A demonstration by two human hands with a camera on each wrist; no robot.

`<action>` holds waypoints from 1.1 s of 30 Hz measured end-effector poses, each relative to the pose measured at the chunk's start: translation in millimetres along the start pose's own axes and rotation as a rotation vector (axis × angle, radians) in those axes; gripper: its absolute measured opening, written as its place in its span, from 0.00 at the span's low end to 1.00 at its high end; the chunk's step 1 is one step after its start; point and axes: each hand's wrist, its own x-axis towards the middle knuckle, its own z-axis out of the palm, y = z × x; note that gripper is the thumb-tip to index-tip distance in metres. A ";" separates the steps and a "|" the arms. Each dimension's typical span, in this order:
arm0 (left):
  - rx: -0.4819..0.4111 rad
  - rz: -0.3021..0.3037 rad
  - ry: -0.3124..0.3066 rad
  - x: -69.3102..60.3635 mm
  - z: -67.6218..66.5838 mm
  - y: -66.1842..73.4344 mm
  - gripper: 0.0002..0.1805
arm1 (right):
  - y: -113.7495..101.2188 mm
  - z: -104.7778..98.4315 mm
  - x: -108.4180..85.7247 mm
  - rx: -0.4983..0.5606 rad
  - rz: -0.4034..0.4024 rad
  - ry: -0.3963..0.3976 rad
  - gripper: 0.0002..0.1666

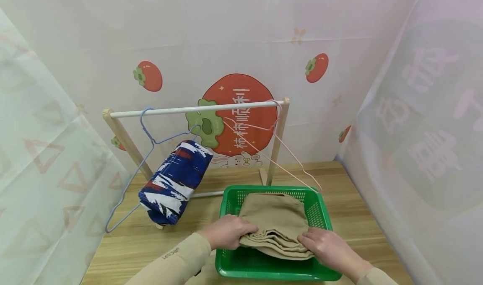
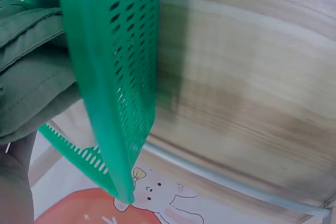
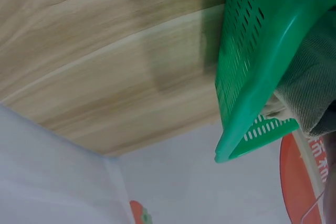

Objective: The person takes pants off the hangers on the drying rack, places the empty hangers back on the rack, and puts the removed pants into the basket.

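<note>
A folded khaki garment (image 1: 274, 213), several layers thick, sits in a green plastic basket (image 1: 279, 273). My left hand (image 1: 225, 231) grips its near left corner, the thumb lying on top. At the near right edge, my right hand (image 1: 327, 244) pinches the layers. Fingertips beneath the fabric are hidden. In the left wrist view the garment's stacked edges (image 2: 37, 90) show inside the basket's wall (image 2: 94, 77). The right wrist view catches only part of the garment (image 3: 310, 85) past the basket's rim (image 3: 262, 82).
Behind the basket stands a rack with a white rail (image 1: 196, 108) and wooden posts. From it hang a blue hanger (image 1: 145, 130), carrying a folded blue, white and red cloth (image 1: 177, 182), and a pink hanger (image 1: 290, 153) reaching over the basket's back rim. Wood-patterned tabletop (image 1: 362, 218) lies below; printed sheets surround it.
</note>
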 end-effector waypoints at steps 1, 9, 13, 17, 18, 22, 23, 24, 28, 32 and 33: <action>0.015 0.013 -0.004 -0.5 2.1 -0.1 0.26 | -1.0 0.8 -0.7 0.007 -0.004 -0.008 0.33; 0.090 0.073 -0.019 -7.6 12.2 0.2 0.21 | -6.0 3.0 -3.1 0.136 0.020 -0.162 0.19; 0.078 0.073 -0.084 -9.9 10.7 1.2 0.19 | -6.1 -5.0 -2.6 0.237 0.111 -0.385 0.23; 0.023 0.018 -0.186 -13.2 5.9 1.0 0.17 | -4.6 -15.1 -2.1 0.412 0.279 -0.599 0.17; -0.001 -0.003 -0.216 -14.4 4.3 1.2 0.17 | -4.4 -16.9 -2.1 0.455 0.318 -0.629 0.19; -0.063 -0.056 -0.314 -17.6 -1.4 3.5 0.19 | -4.1 -18.9 -3.8 0.613 0.361 -0.650 0.17; -0.083 -0.063 -0.333 -18.2 -2.2 4.4 0.21 | -4.6 -18.4 -4.1 0.642 0.349 -0.640 0.16; -0.100 -0.066 -0.346 -18.8 -2.7 5.3 0.23 | -5.3 -17.6 -4.3 0.672 0.337 -0.626 0.16; -0.124 -0.049 -0.349 -20.3 -1.4 8.2 0.23 | -8.4 -12.5 -5.3 0.684 0.266 -0.559 0.20; -0.088 -0.047 -0.348 -20.4 2.4 9.9 0.19 | -9.1 -6.6 -4.2 0.621 0.229 -0.546 0.21; -0.067 -0.049 -0.354 -20.4 3.4 10.2 0.19 | -8.6 -4.8 -3.8 0.611 0.228 -0.551 0.20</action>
